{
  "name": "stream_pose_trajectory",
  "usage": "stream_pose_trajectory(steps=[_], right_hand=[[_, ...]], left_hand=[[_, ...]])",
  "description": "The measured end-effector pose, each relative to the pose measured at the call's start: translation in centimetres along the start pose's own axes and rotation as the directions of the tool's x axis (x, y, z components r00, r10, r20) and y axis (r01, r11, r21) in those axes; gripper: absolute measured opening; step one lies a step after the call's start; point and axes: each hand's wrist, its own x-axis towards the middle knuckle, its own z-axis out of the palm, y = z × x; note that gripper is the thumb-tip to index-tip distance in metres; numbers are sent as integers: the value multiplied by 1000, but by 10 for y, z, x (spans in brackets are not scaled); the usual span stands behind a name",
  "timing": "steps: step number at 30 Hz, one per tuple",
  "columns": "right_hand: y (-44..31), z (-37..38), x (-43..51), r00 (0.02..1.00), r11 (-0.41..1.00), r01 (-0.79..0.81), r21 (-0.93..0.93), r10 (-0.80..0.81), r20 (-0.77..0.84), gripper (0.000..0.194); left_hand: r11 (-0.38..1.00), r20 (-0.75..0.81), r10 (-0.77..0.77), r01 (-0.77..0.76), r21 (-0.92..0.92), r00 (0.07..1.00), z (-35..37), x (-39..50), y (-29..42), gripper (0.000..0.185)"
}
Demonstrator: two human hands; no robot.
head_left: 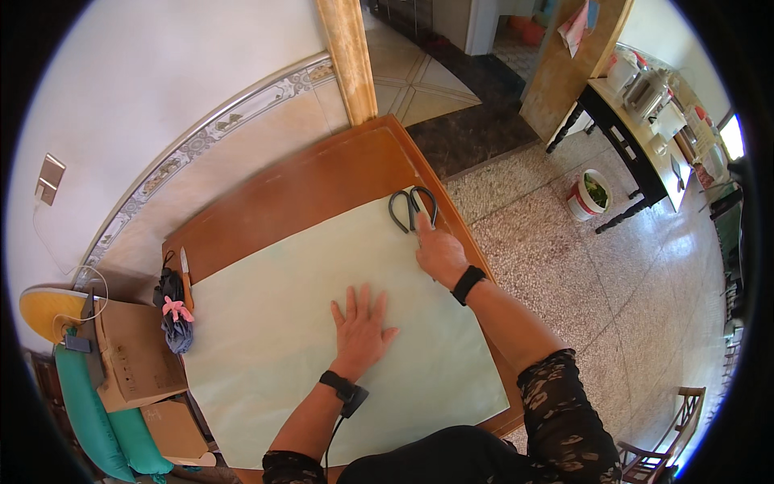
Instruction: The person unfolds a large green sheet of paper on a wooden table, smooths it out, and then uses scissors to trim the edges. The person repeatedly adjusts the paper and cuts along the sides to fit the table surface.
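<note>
A large pale green sheet, paper or cloth, lies spread over a brown wooden table. My left hand rests flat on the middle of it, palm down with the fingers apart. Near the sheet's far right corner, my right hand is closed over the blades of a pair of scissors. The index finger points along the scissors toward the handles. Two black loop handles of the scissors show beyond the fingers, while most of the blades are hidden beneath the hand.
At the table's left edge lie a knife with an orange handle and a folded dark umbrella with a pink tie. Cardboard boxes stand beside that edge. A bucket holding greens is on the floor near a side table.
</note>
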Motion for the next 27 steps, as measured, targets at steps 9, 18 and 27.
stream_pose_trajectory(steps=[9, 18, 27], right_hand=[[6, -68, 23, 997, 878, 47, 477, -15, -71, 70], [-110, 27, 137, 931, 704, 355, 615, -208, -299, 60], [-127, 45, 74, 903, 890, 430, 153, -424, -75, 67]], left_hand=[[1000, 54, -4, 4, -3, 999, -6, 2, 1, 71], [988, 32, 141, -143, 54, 989, 3, 3, 0, 67], [990, 89, 139, -142, 25, 986, 0, 6, 13, 67]])
